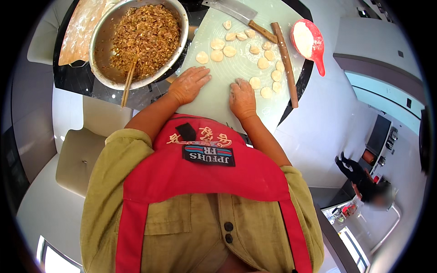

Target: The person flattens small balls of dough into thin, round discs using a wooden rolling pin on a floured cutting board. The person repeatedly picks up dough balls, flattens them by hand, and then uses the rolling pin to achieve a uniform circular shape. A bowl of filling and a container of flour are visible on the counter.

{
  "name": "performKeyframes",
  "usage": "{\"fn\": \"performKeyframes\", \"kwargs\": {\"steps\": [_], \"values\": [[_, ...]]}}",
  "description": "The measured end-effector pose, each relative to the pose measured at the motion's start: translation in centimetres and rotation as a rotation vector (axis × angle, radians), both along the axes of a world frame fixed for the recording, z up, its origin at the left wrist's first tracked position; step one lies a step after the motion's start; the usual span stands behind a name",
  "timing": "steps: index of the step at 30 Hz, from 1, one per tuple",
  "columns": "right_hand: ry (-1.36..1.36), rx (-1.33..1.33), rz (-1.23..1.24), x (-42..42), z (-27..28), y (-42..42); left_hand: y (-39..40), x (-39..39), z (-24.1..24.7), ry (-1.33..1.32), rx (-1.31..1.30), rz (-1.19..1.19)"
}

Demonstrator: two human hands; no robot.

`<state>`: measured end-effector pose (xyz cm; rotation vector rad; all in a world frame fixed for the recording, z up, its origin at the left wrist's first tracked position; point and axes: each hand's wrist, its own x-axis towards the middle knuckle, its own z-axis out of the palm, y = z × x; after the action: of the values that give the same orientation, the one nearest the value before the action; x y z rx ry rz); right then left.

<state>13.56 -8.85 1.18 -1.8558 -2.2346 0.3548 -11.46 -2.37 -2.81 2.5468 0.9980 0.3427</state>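
Note:
My left hand [190,85] lies palm down on the left edge of a pale green pastry mat [215,99], its floury fingers extended and nothing in them. On the same mat, my right hand [243,99] rests with curled fingers; whatever is under them is hidden. Just beside it sits a flattened dough piece [254,83], with another dough disc [266,92] close by. Several more rounds, such as this dough disc [216,55], are spread farther up. Some small pieces near the cleaver look uncut by pressing, like this lumpy dough piece [227,24].
A metal bowl [99,73] of chopped filling [146,37] stands left, with chopsticks [129,82] in it. A cleaver [235,12] and wooden rolling pin [286,65] lie on the mat. Right is a red scoop [318,44] of flour. A floury wooden board [80,30] is far left; a person [358,174] stands in the background.

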Motion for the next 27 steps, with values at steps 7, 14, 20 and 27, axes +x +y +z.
{"fn": "performKeyframes", "kwargs": {"steps": [7, 14, 20, 27], "values": [[-0.025, -0.034, -0.118, -3.1, -1.8, 3.6, 0.2, -0.2, 0.2, -0.047, -0.007, -0.009], [-0.125, -0.072, -0.128, -3.8, -2.5, 3.7, 0.0, -0.4, 0.9, -0.065, -0.050, -0.037], [-0.092, -0.067, -0.093, -3.5, -2.3, 4.3, -0.1, -0.3, 1.1, -0.069, -0.022, -0.012], [0.632, -0.227, -0.292, 1.4, -3.4, 7.1, 0.5, -0.1, 0.7, -0.117, 0.030, -0.034]]}}
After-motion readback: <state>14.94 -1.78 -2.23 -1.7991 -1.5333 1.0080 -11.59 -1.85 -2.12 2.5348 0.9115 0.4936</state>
